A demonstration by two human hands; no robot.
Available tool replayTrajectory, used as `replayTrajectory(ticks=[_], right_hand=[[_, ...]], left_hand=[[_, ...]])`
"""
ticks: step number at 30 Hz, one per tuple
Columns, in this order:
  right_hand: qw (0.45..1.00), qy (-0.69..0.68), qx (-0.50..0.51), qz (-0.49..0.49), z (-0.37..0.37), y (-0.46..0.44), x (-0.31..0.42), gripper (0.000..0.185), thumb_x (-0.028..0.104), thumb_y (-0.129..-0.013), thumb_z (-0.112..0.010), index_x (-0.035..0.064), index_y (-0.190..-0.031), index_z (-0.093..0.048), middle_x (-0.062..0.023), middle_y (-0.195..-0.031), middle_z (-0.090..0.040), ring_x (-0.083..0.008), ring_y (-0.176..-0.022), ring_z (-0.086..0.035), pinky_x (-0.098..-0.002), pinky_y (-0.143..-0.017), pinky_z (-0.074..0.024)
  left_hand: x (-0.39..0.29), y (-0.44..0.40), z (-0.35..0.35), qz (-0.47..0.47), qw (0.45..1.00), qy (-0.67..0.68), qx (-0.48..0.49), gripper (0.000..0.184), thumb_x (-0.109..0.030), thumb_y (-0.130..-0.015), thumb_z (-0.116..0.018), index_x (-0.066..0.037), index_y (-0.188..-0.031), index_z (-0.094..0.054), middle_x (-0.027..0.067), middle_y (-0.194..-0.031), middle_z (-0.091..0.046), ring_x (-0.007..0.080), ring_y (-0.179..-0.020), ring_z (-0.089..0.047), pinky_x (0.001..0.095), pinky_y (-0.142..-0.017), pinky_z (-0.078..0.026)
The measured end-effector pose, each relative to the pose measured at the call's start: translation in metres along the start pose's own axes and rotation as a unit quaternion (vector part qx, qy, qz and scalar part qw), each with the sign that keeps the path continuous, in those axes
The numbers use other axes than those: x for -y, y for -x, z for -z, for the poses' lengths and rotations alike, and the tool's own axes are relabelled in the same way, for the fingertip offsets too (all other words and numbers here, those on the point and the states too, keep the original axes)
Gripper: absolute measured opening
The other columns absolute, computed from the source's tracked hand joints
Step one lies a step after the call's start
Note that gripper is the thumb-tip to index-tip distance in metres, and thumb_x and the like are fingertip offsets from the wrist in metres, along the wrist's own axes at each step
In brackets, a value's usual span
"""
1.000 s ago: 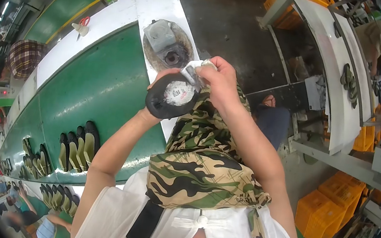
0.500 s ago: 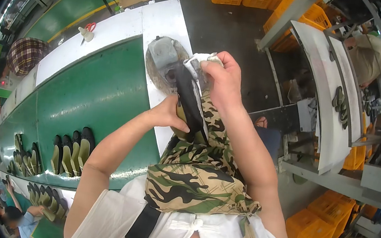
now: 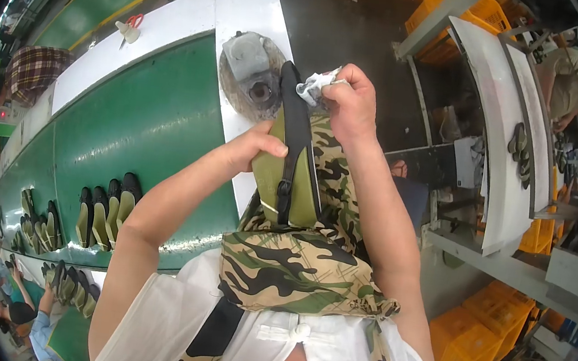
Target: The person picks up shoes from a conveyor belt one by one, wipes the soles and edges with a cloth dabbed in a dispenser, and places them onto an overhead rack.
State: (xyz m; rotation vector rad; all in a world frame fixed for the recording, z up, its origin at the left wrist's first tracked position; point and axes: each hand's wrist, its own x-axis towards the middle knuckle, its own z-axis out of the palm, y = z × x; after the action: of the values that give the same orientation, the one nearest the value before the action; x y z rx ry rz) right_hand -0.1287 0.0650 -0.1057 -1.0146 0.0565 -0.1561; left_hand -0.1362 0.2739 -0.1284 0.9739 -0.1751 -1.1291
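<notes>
A black and olive-green shoe (image 3: 293, 138) lies lengthwise above my camouflage apron (image 3: 302, 279), its narrow black end pointing away from me. My left hand (image 3: 258, 148) grips its left side, with the thumb across the upper surface. A crumpled white cloth (image 3: 315, 86) with dark smudges is pinched in my right hand (image 3: 354, 102), just right of the shoe's far end. Beside that end, on the white tabletop, stands a grey container (image 3: 249, 60) with a round opening, set on a stained round base.
A green conveyor belt (image 3: 136, 133) on my left carries several similar shoes (image 3: 106, 212). Red-handled scissors (image 3: 134, 19) and a white bottle (image 3: 128, 33) lie on its white border. Orange crates (image 3: 483, 334) and a white rack (image 3: 478, 139) stand right. Co-workers are left and right.
The shoe has turned so its strap and olive upper face me. My right hand and the cloth have come off the shoe's far end, slightly to the right.
</notes>
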Motion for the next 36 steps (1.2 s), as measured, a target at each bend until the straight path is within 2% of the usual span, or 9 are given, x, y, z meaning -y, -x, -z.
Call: replayTrajectory(ticks=[5, 11, 15, 17, 22, 23, 26, 32, 36], right_hand=[[0.999, -0.015, -0.003, -0.031, 0.022, 0.034, -0.001, 0.017, -0.006, -0.07, -0.054, 0.0082, -0.07, -0.047, -0.0082, -0.082, -0.062, -0.0138, -0.07, -0.055, -0.0278, -0.062, -0.0415], [0.994, -0.066, -0.013, -0.088, 0.046, 0.07, -0.001, 0.017, -0.006, -0.069, -0.055, 0.0086, -0.071, -0.046, -0.0086, -0.082, -0.062, -0.0158, -0.072, -0.057, -0.0287, -0.067, -0.0446], [0.993, -0.086, 0.003, -0.083, 0.068, 0.099, 0.006, 0.017, -0.006, -0.068, -0.055, 0.0084, -0.071, -0.047, -0.0099, -0.082, -0.063, -0.0168, -0.072, -0.057, -0.0296, -0.066, -0.0455], [0.993, -0.086, 0.015, -0.081, 0.082, 0.11, 0.015, 0.016, -0.006, -0.069, -0.056, 0.0079, -0.072, -0.047, -0.0109, -0.082, -0.063, -0.0176, -0.071, -0.058, -0.0311, -0.065, -0.0471], [0.994, -0.08, -0.056, -0.052, 0.107, 0.114, 0.012, 0.015, -0.003, -0.074, -0.061, 0.0076, -0.075, -0.051, -0.0074, -0.081, -0.063, -0.0144, -0.073, -0.058, -0.0276, -0.063, -0.0439], [0.994, -0.062, -0.078, -0.054, 0.109, 0.112, 0.01, 0.014, -0.002, -0.074, -0.062, 0.0076, -0.076, -0.052, -0.0061, -0.081, -0.062, -0.0132, -0.073, -0.058, -0.0269, -0.063, -0.0433], [0.991, -0.057, -0.11, -0.053, 0.102, 0.106, 0.004, 0.012, 0.0, -0.074, -0.063, 0.0078, -0.076, -0.055, 0.0027, -0.073, -0.056, -0.0056, -0.067, -0.05, -0.0241, -0.058, -0.0383], [0.979, -0.117, -0.148, -0.073, 0.124, 0.118, 0.005, 0.012, -0.001, -0.07, -0.062, 0.0062, -0.077, -0.055, -0.0018, -0.079, -0.058, -0.0114, -0.071, -0.055, -0.0266, -0.061, -0.042], [0.965, -0.183, -0.183, -0.035, 0.156, 0.124, 0.001, 0.014, -0.002, -0.07, -0.063, 0.0066, -0.078, -0.056, -0.0038, -0.08, -0.061, -0.0151, -0.074, -0.06, -0.0284, -0.064, -0.0461]], left_hand=[[0.011, -0.015, -0.003, 0.01, 0.997, 0.068, -0.046, 0.072, -0.022, -0.069, -0.072, 0.001, -0.133, -0.046, 0.0158, -0.116, -0.064, 0.0284, -0.102, -0.066, 0.0409, -0.092, -0.054], [0.025, -0.026, 0.013, 0.008, 0.989, 0.127, -0.071, 0.06, -0.025, -0.075, -0.067, 0.001, -0.127, -0.051, 0.016, -0.113, -0.065, 0.0288, -0.1, -0.066, 0.0408, -0.089, -0.055], [0.024, -0.033, 0.002, -0.032, 0.991, 0.104, -0.077, 0.06, -0.023, -0.075, -0.065, 0.001, -0.128, -0.05, 0.0171, -0.118, -0.063, 0.031, -0.107, -0.063, 0.0423, -0.095, -0.052], [0.032, -0.041, 0.012, -0.033, 0.992, 0.084, -0.085, 0.061, -0.029, -0.075, -0.064, 0.0, -0.128, -0.053, 0.0166, -0.12, -0.063, 0.0316, -0.107, -0.063, 0.0424, -0.096, -0.051], [0.034, -0.055, 0.018, -0.067, 0.994, 0.059, -0.07, 0.073, -0.039, -0.074, -0.066, 0.0, -0.134, -0.05, 0.0156, -0.126, -0.061, 0.0306, -0.114, -0.06, 0.0398, -0.102, -0.046], [0.035, -0.061, 0.016, -0.093, 0.988, 0.094, -0.075, 0.07, -0.031, -0.072, -0.067, 0.0, -0.132, -0.049, 0.0166, -0.122, -0.062, 0.033, -0.112, -0.061, 0.0431, -0.1, -0.048], [0.016, -0.063, -0.013, -0.105, 0.988, 0.049, -0.097, 0.073, -0.031, -0.07, -0.07, -0.001, -0.133, -0.048, 0.015, -0.123, -0.061, 0.0319, -0.113, -0.06, 0.042, -0.1, -0.048], [0.004, -0.078, -0.011, -0.121, 0.987, -0.028, -0.101, 0.07, -0.021, -0.071, -0.07, 0.0, -0.133, -0.046, 0.0152, -0.12, -0.061, 0.0316, -0.112, -0.06, 0.0413, -0.1, -0.048], [-0.014, -0.097, -0.026, -0.142, 0.967, -0.13, -0.169, 0.069, -0.006, -0.068, -0.067, 0.001, -0.132, -0.045, 0.0152, -0.117, -0.06, 0.0311, -0.108, -0.061, 0.0431, -0.095, -0.051]])
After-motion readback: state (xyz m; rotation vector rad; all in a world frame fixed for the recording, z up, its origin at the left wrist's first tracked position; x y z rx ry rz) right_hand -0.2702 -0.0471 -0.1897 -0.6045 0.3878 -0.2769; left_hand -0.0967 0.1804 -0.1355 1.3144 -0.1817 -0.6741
